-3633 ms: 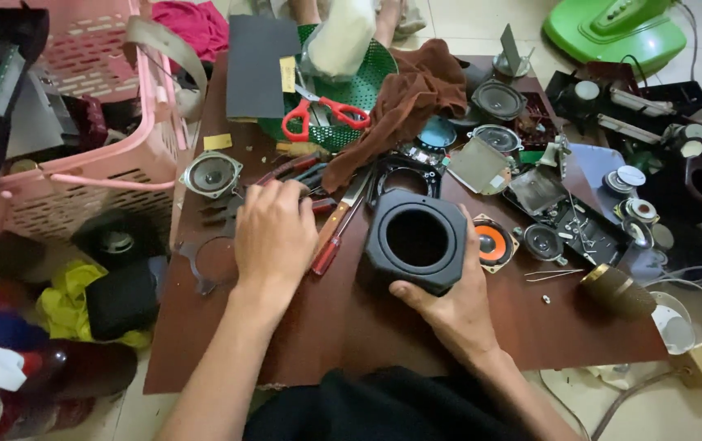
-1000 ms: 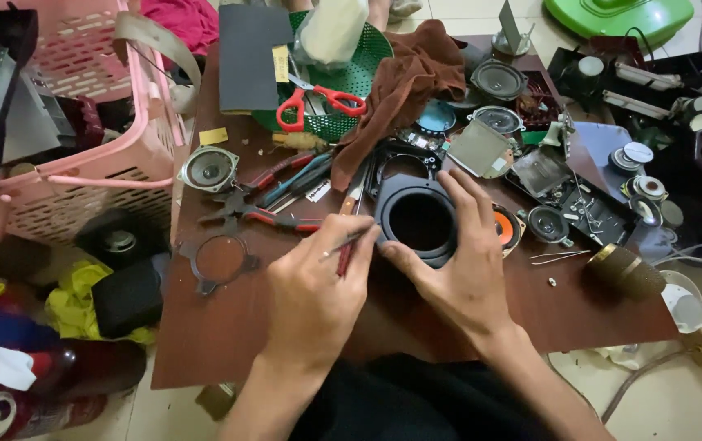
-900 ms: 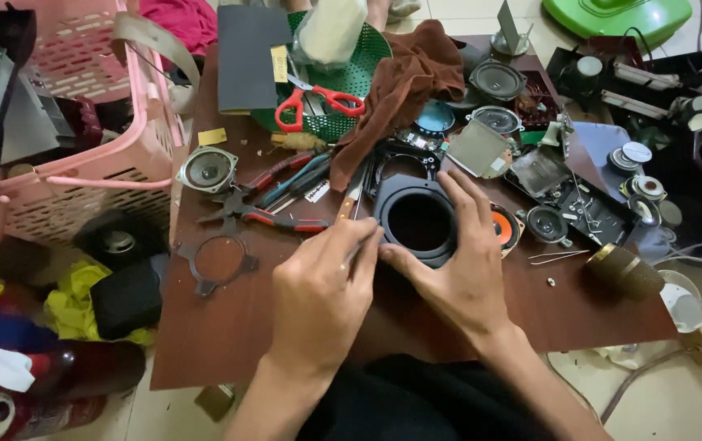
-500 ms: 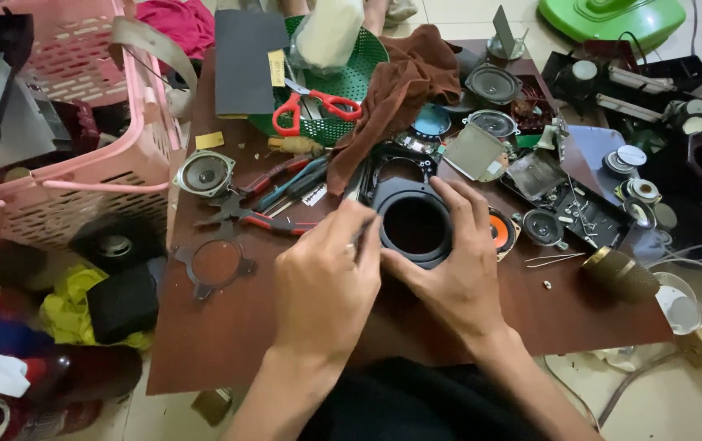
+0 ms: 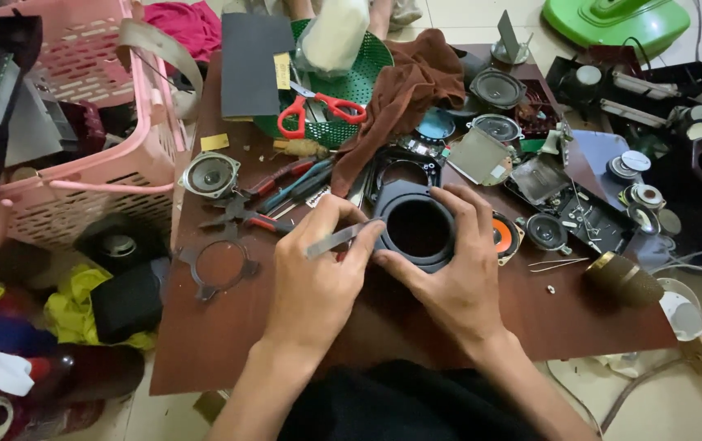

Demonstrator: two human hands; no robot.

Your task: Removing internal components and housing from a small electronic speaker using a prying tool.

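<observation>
The left hand [image 5: 318, 273] pinches a thin, flat metal blade [image 5: 336, 240], its tip at the black speaker frame [image 5: 416, 227]. The right hand [image 5: 457, 273] wraps around this round, hollow frame on the brown table [image 5: 228, 343]. Red-handled scissors [image 5: 321, 111] lie on a green dish [image 5: 367, 65] farther back.

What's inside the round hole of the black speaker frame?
The black speaker frame shows only a dark, empty-looking opening; its bottom is too dark to tell. The right hand covers its near edge, and the left hand holds a thin metal tool at its rim.
</observation>
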